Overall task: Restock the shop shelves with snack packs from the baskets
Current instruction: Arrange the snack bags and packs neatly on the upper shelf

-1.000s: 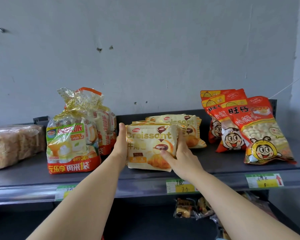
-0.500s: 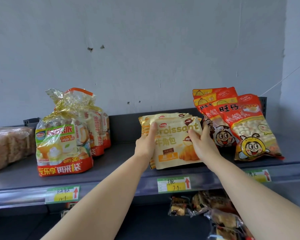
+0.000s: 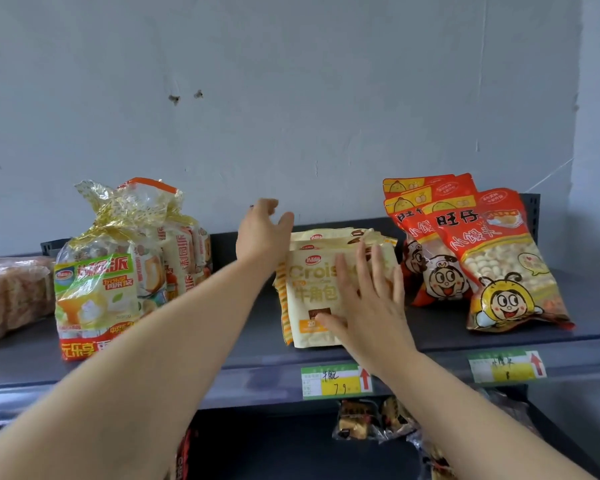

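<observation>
**A:** What is the right hand doing?

**B:** The right hand (image 3: 368,306) lies flat on the front of the cream-yellow plastic croissant pack (image 3: 309,292). Its fingers are straight and spread. It curls round nothing and only presses on the pack's face.

**A:** And the left hand?

**B:** The left hand (image 3: 262,233) is up at the top left corner of that pack, fingers loosely open, thumb toward the pack's edge. It holds nothing. I cannot tell whether it touches the wrapper.

**A:** Where does the pack stand?

**B:** On the dark grey metal shelf (image 3: 257,344), close to the front edge. It stands upright, tipped back against the matching croissant packs behind it (image 3: 329,234).

**A:** What is on either side?

**B:** To the left, apart from it, are the clear plastic cake bags with green and red labels and gold tied tops (image 3: 97,292). The left forearm crosses in front of the nearest one. Further left lies a clear-wrapped pack of brown baked pieces (image 3: 11,296). Just beside the row on the right are the red plastic bags of small round biscuits with cartoon faces (image 3: 499,258), leaning back one behind another.

**A:** And below?

**B:** A green-and-yellow price label with a red arrow (image 3: 336,381) sits on the shelf's front lip under the croissant pack, and a second price label (image 3: 506,367) under the red bags. On the lower shelf are clear-wrapped dark snacks (image 3: 368,420). Behind everything is a pale grey wall (image 3: 291,98).
</observation>
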Available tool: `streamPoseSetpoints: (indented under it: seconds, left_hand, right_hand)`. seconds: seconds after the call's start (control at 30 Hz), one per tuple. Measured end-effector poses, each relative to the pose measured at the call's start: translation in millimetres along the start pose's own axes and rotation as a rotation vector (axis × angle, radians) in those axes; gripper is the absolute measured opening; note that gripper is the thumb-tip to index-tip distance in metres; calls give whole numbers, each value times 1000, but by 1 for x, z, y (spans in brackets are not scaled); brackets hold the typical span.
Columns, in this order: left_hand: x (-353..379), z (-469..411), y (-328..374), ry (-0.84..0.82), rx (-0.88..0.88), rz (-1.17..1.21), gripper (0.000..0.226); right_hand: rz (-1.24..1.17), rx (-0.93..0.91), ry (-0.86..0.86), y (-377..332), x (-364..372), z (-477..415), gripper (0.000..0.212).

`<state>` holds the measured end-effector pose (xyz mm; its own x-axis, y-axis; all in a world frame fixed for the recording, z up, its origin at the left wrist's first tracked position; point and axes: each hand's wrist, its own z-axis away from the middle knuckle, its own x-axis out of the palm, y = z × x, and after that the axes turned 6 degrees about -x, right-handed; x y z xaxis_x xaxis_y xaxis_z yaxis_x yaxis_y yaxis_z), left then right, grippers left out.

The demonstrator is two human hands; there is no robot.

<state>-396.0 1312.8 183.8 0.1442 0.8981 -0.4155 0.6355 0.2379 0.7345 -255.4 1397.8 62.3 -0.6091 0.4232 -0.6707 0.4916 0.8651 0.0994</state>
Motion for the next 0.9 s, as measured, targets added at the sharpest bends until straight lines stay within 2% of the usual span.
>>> streamPoseSetpoints:
  seconds: [0.13,0.23,0.33,0.47,0.6,0.77,0.83,0.9]
  left_hand:
    - [12,-34,13,-380,81,-333,35]
    - [28,-55,17,-478,187,-498,34]
    - [41,-78,17,-549,190,-515,38]
    - [52,-96,10,-579,186,-538,10]
    - [48,-104,3,-549,281,-578,9]
    - [43,-110,-11,-584,266,-618,6]
    - [43,-106,-12,-612,210,-539,12]
    - [39,-99,-7,-542,141,-349,20]
  right_hand:
    - [24,-16,-15,3,0,2,109]
    - [-5,6,7,1,2,4,110]
    - [10,19,39,1,6,4,111]
    - [36,18,46,2,9,2,112]
    - [8,20,25,-6,12,-5,111]
    - [-38,12,13,-19,15,-10,111]
    - [-48,22,10,-19,16,-10,111]
    - [-78,21,-4,-17,13,-12,110]
